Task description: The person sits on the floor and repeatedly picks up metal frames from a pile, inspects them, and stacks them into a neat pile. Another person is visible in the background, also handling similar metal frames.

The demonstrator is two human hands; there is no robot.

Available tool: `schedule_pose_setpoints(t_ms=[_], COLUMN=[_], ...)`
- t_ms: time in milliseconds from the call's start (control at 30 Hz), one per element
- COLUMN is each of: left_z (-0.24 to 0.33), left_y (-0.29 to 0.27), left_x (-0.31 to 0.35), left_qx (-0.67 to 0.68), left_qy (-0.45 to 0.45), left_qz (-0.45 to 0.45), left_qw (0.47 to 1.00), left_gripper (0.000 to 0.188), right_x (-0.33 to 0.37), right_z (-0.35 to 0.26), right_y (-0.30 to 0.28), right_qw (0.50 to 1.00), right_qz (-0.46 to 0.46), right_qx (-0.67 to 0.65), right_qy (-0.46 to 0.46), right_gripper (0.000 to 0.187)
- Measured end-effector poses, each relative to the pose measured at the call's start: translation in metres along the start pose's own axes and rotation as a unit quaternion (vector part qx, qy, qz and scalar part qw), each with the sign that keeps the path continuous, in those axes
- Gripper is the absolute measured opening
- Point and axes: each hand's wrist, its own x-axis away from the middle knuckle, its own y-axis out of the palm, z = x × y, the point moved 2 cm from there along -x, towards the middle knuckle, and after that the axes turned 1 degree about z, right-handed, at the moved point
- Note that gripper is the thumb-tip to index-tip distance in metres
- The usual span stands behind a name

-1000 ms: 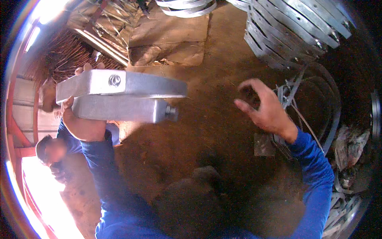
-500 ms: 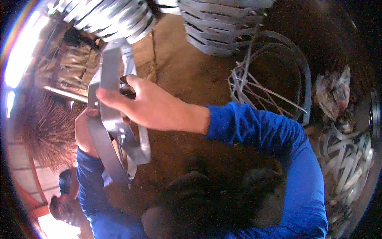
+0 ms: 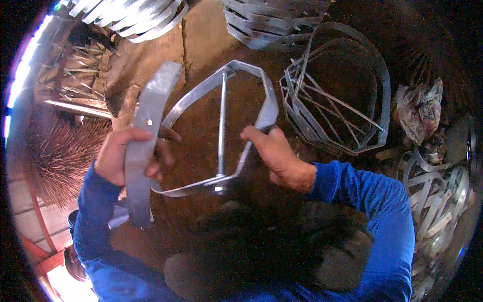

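Note:
My left hand (image 3: 114, 155) is wrapped round a bent flat metal frame (image 3: 137, 186), turned edge-on so that its broad strip faces me. A hole shows in the strip above my thumb. Pinched by its right side in my right hand (image 3: 283, 158) is a second metal frame (image 3: 267, 95), angular on the right and rounded on the left. A thin rod (image 3: 222, 126) crosses it from top to bottom. The left end of this second frame lies close beside my left fingers; whether they touch it I cannot tell.
On the ground to the right lie more metal frames with rods (image 3: 385, 100). Stacks of bent metal strips (image 3: 274, 22) and bright ones (image 3: 146, 22) stand at the back. A crumpled bag (image 3: 420, 110) and a heap of loose strips (image 3: 443, 201) are far right. Bristly straw (image 3: 65, 156) is left.
The two frames, close together before, are now apart. My right hand has moved right with its frame, which has turned to show its open shape. My left hand keeps the other frame.

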Motion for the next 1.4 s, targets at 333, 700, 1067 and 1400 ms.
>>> schedule_pose_setpoints(t_ms=[333, 700, 1067, 1400], left_z=[-0.007, -0.018, 0.008, 0.005], left_y=[-0.057, -0.151, -0.098, 0.011], left_x=[0.058, 0.104, 0.066, 0.084], left_qx=[-0.058, 0.115, 0.084, -0.022], left_qy=[0.175, 0.225, 0.237, 0.255], left_qz=[0.279, 0.314, 0.080, 0.018], left_qw=[0.943, 0.915, 0.964, 0.966], left_gripper=[0.019, 0.025, 0.016, 0.012], right_x=[-0.109, -0.140, -0.093, -0.082], right_z=[0.171, 0.096, 0.059, 0.115], right_y=[-0.059, -0.018, 0.031, 0.195], right_qw=[0.992, 0.879, 0.776, 0.907], right_qz=[0.078, 0.042, -0.339, -0.408], right_qx=[0.025, 0.425, 0.453, 0.099], right_qy=[0.099, -0.212, -0.278, -0.019], right_gripper=[0.019, 0.038, 0.041, 0.109])
